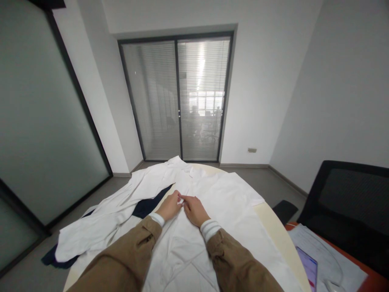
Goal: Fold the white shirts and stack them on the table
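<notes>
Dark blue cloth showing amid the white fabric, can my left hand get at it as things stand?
Probably yes: your left hand is close beside the dark blue cloth, whose exposed patch looks uncovered, though that hand may first need to leave the white fabric.

Cream counter point(279, 231) with curved edges, mostly covered. White garment point(232, 215) spread from far edge to near edge, out to right edge. Rumpled white cloth point(91, 239) toward left, overhanging left edge. Navy fabric point(148, 207) showing between whites. Bare strip along right edge.
</notes>
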{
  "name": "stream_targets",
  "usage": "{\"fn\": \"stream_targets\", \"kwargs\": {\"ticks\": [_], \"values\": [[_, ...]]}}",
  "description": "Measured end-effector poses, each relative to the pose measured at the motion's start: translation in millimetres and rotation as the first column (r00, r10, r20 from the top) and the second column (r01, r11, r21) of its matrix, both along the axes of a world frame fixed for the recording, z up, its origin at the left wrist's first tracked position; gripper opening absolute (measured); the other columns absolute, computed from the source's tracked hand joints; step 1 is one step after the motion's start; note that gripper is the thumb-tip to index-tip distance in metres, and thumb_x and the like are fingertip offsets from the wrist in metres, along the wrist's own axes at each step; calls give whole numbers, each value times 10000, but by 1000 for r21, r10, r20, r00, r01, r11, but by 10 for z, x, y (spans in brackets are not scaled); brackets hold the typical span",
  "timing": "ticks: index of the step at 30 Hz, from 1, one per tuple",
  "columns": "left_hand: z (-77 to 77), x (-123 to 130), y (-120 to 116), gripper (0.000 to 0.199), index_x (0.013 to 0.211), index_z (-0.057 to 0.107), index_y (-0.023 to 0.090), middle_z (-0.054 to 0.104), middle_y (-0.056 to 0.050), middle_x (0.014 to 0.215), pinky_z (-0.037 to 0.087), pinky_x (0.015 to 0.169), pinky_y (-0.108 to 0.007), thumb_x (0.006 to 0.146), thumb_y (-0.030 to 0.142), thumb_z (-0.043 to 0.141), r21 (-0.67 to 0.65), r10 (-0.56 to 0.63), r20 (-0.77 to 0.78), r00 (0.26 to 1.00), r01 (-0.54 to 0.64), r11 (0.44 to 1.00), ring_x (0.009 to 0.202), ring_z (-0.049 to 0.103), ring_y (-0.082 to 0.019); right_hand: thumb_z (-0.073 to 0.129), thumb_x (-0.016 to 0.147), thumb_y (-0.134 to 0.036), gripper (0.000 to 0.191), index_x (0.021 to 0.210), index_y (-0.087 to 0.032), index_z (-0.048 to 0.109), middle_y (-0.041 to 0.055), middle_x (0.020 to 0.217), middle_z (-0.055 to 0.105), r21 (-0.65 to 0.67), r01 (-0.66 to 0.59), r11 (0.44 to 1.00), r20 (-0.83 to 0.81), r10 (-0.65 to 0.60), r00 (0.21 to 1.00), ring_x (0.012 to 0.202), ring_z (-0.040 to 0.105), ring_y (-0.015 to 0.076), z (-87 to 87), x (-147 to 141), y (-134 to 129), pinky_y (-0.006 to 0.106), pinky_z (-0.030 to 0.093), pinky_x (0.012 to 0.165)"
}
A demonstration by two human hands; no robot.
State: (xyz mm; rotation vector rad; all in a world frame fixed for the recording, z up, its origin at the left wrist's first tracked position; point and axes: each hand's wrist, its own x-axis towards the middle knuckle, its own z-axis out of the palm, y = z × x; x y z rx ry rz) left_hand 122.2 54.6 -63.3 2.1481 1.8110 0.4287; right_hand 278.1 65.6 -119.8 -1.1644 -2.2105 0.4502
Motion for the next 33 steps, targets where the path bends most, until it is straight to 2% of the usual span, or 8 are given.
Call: {"fn": "stream_targets", "kwargs": {"ticks": [3, 7, 11, 16, 21, 26, 30, 33], "values": [[50, -64, -157, 329, 1089, 544, 179, 708, -97, 975, 476, 777, -300, 792, 275, 649, -49, -2, -85, 996, -2, 999, 938, 683, -239, 428, 909, -153, 451, 1337, -219, 552, 74, 1313, 623, 10, 15, 1000, 7, -15, 1000, 1242, 530, 208, -33, -5, 23, 411, 316, 1119], [222, -204, -397, 237, 859, 619, 201, 716, -132, 936, 496, 767, -369, 680, 328, 706, -187, -66, -221, 973, 24, 982, 934, 688, -317, 405, 928, -164, 460, 1372, -190, 525, 91, 1344, 603, 9, 45, 999, 22, -45, 999, 1254, 526, 212, -35, -15, 28, 408, 321, 1130], [462, -336, -558, 134, 629, 574, 220, 641, -39, 546, 497, 573, -347, 631, 291, 688, -428, -184, -259, 948, 58, 902, 537, 664, -269, 392, 932, -163, 488, 1409, -173, 496, 114, 1358, 587, 26, 53, 998, 39, -54, 998, 1308, 481, 214, -9, -19, 19, 391, 336, 1133], [641, -367, -576, 133, 841, 576, 221, 634, 10, 613, 442, 469, -277, 728, 292, 565, -547, -340, -57, 939, 256, 797, 456, 605, -195, 408, 894, -148, 551, 1443, -129, 442, 134, 1390, 552, 48, 55, 997, -19, -54, 998, 1326, 461, 224, -101, -22, 71, 405, 344, 1144], [498, -238, -509, 228, 1017, 515, 217, 604, 32, 708, 391, 477, -233, 814, 322, 512, -410, -369, 129, 920, 388, 826, 493, 551, -141, 343, 887, -135, 568, 1444, -56, 418, 183, 1402, 527, 31, 98, 995, -182, -91, 979, 1306, 482, 216, -237, 1, 157, 404, 368, 1130], [198, -98, -523, 191, 1012, 494, 211, 534, 64, 643, 315, 463, -220, 849, 311, 495, -379, -383, 216, 898, 438, 815, 480, 455, -113, 301, 937, -215, 499, 1355, -92, 543, 151, 1342, 595, -127, 192, 973, -274, -220, 936, 1274, 520, 211, -104, 24, 139, 387, 371, 1118], [-4, -32, -545, 186, 1008, 498, 208, 537, 65, 645, 303, 460, -220, 855, 313, 494, -359, -344, 256, 903, 419, 834, 478, 435, -107, 453, 915, -352, 492, 1332, -123, 577, 135, 1281, 637, -210, 261, 942, -201, -303, 932, 1198, 570, 239, 35, -1, 92, 367, 403, 1066], [-37, -29, -569, 208, 1004, 506, 205, 556, 56, 654, 324, 465, -223, 834, 326, 521, -358, -317, 226, 921, 381, 852, 478, 461, -111, 599, 807, -272, 496, 1286, -146, 620, 119, 1153, 688, -144, 333, 932, -119, -350, 929, 1132, 581, 257, 43, -8, 84, 350, 424, 1010]]}}
